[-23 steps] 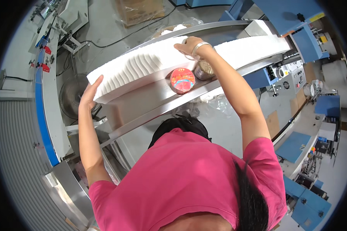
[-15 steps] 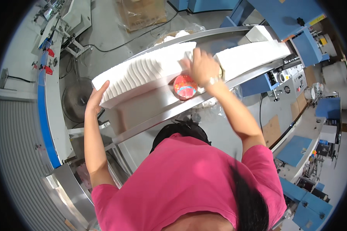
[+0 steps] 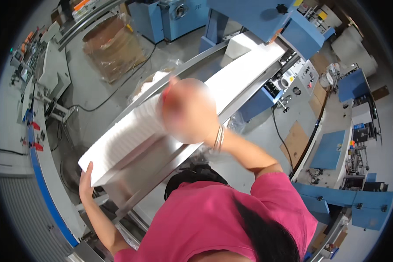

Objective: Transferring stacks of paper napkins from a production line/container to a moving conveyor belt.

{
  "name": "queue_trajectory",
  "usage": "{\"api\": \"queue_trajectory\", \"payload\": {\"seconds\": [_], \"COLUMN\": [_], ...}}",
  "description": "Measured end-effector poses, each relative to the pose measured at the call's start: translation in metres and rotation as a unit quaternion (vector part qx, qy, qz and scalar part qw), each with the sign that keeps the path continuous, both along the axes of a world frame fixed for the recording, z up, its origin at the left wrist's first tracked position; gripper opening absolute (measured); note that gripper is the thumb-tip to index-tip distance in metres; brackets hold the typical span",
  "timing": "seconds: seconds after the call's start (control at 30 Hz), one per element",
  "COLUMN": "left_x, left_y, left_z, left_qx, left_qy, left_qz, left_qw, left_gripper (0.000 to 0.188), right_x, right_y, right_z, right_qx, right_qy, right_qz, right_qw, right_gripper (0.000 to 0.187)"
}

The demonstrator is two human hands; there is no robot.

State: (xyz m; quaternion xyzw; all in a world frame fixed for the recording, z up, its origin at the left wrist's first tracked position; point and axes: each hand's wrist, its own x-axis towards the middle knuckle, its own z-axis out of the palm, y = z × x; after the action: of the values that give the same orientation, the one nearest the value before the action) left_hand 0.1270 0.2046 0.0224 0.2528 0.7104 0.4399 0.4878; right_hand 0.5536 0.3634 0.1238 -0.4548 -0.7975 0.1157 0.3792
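Note:
A long white row of what look like soft thin sheets [image 3: 120, 137] lies along a metal trough [image 3: 139, 172] in front of me. My left hand [image 3: 86, 180] rests at its near left end, fingers stretched up against the end face. Over the row's right end is my right hand [image 3: 198, 115], badly smeared, with bangles at the wrist. A red round thing [image 3: 167, 94] shows as a blur at its fingers, and the hand seems closed on it. Further right, a second white row [image 3: 244, 72] continues up the trough.
A white block [image 3: 240, 46] sits at the trough's far end beside a blue machine [image 3: 253, 17]. Beyond the trough, a plastic-lined cardboard box [image 3: 113, 48] stands on the floor with a black cable nearby. A workbench with equipment [image 3: 323, 153] runs along the right.
The red round thing has left the trough floor and now shows at my right hand, which has moved left relative to the trough. My left hand stays at the row's end. The view has turned.

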Motion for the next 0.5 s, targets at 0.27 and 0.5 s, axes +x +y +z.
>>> {"api": "queue_trajectory", "payload": {"seconds": [0.27, 0.5], "left_x": [-0.026, -0.043], "left_y": [-0.021, -0.051], "left_z": [-0.031, -0.034], "left_qx": [0.072, 0.161], "left_qy": [-0.073, 0.088], "left_qz": [-0.05, -0.17], "left_qw": [0.993, 0.968], "left_gripper": [0.055, 0.051], "right_x": [0.134, 0.143], "right_y": [0.28, 0.297], "right_z": [-0.107, -0.137], "right_qx": [-0.17, -0.088], "right_qy": [-0.212, -0.32], "right_qz": [-0.251, -0.298], "right_qw": [0.929, 0.895], "right_gripper": [0.057, 0.048]}}
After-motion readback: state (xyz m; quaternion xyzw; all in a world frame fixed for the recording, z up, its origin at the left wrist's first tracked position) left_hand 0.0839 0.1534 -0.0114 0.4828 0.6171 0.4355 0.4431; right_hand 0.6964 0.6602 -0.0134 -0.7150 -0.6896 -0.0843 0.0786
